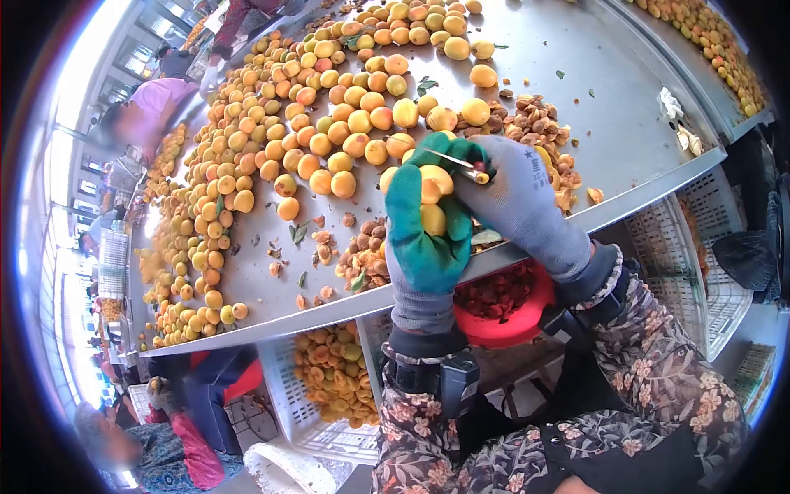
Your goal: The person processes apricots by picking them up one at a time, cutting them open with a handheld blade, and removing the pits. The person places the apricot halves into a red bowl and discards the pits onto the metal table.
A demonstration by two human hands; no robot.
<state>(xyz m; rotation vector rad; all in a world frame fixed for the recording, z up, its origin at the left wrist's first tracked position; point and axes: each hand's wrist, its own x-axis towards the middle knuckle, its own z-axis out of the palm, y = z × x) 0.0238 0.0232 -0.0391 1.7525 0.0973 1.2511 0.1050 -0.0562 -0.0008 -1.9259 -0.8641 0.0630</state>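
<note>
Several yellow apricots [433, 219] are cupped in my left hand [420, 255], in a grey glove with green coating. My right hand [518, 185], in a like glove, is closed around a small knife [450, 157]. Its thin blade points left, just above the held fruit. Both hands are at the near edge of the metal table [576, 99]. Beyond them lies a wide spread of whole apricots [358, 123]. Brown pits and scraps [362, 255] are heaped left of my left hand, and another heap of pits [535, 123] lies behind my right hand.
Below the table edge, a red basin [539, 300] contains dark red bits. A white crate [284, 387] of split apricots stands to its left, and more white crates [666, 247] are at the right. Other people work along the table's left side. One person [164, 449] sits at lower left.
</note>
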